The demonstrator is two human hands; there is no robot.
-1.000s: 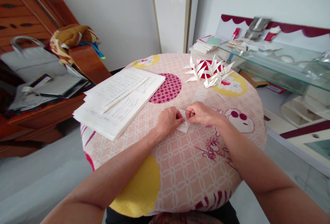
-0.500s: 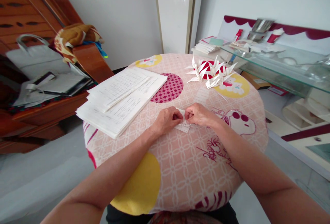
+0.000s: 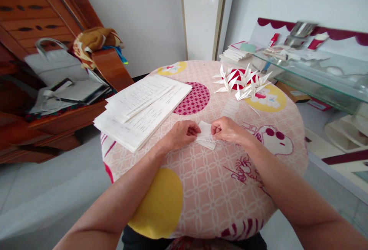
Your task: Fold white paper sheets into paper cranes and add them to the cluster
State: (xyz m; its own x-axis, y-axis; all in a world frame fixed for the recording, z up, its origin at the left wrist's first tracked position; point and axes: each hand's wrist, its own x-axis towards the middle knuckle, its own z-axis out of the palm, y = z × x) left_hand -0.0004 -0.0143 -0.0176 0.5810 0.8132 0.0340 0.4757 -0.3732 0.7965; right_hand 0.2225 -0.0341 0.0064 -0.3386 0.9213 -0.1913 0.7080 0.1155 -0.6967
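A small folded piece of white paper (image 3: 206, 130) lies on the patterned tablecloth (image 3: 198, 181) between my hands, with faint writing on its lower flap. My left hand (image 3: 184, 132) pinches its left edge, thumb and fingers closed together. On the opposite edge, my right hand (image 3: 225, 129) has its fingertips closed in a similar pinch. Beyond my right hand stands a cluster of white folded paper cranes (image 3: 240, 81). To the left of my left hand rests a stack of printed paper sheets (image 3: 143, 108).
A glass shelf unit (image 3: 313, 66) with a metal pot (image 3: 300, 33) and several other items flanks the table on the right. On the left, a wooden bench (image 3: 109, 69) carries a grey handbag (image 3: 57, 62) and a bundled brown cloth (image 3: 97, 41).
My hands have moved apart, so more of the folded paper shows between them. The whole view has shifted slightly, with the table now farther right.
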